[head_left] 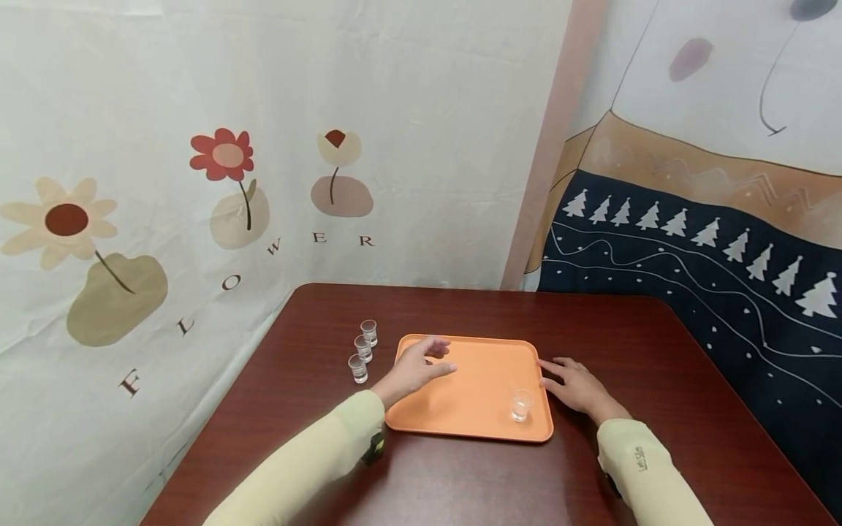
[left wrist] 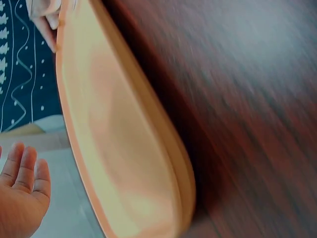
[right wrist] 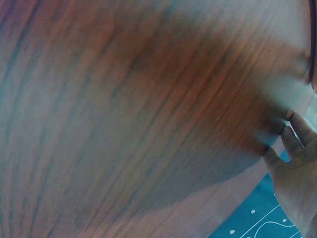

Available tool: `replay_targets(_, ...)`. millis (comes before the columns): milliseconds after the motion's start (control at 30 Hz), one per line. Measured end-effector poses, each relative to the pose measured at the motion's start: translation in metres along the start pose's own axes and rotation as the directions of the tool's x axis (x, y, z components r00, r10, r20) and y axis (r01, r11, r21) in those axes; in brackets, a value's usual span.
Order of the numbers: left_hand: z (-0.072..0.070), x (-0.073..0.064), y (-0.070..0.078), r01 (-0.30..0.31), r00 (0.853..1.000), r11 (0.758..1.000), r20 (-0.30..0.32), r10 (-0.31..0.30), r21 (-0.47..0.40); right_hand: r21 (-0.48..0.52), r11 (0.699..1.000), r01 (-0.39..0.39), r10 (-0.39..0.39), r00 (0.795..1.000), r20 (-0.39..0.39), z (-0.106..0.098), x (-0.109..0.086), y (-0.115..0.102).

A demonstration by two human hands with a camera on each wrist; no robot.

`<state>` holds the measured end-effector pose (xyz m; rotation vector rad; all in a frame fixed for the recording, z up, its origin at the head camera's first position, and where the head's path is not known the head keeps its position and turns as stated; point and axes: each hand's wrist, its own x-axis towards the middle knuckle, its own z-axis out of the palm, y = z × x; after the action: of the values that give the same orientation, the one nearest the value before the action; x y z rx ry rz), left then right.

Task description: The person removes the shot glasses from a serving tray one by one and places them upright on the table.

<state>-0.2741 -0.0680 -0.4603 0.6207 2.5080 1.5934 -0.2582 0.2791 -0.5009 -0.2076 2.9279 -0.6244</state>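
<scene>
An orange tray [head_left: 470, 380] lies on the dark red table. One small clear shot glass [head_left: 521, 406] stands near its front right corner. Over the tray's left part is my left hand [head_left: 416, 371], fingers apart and nothing held; the left wrist view shows its fingers [left wrist: 27, 168] raised above the tray's level. My right hand [head_left: 577, 387] is at the tray's right edge, its fingertips touching the rim and the tabletop. In the right wrist view, the fingers [right wrist: 292, 144] of that hand reach down to the wood.
Three more clear shot glasses [head_left: 363, 349] stand in a row on the table [head_left: 316, 409], left of the tray. A white cloth [head_left: 395, 88] printed with flowers hangs behind, and a dark blue cloth with white trees [head_left: 691, 277] hangs at the right.
</scene>
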Motion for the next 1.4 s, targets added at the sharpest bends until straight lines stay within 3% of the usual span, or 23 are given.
replay_targets(733,0.080,0.003,0.015,0.019,0.986,0.999,0.164,-0.012,-0.041,-0.014,1.000,-0.007,0.007,1.000,0.007,0.000,-0.002,-0.001)
replay_targets(1200,0.109,0.005,0.021,-0.014,0.972,0.998,0.233,0.027,-0.061,-0.005,1.000,0.008,-0.008,1.000,-0.003,0.000,-0.001,0.002)
replay_targets(1400,0.115,0.005,0.022,-0.014,0.974,0.999,0.225,0.024,-0.047,0.000,1.000,0.016,-0.016,1.000,-0.003,-0.002,-0.001,0.002)
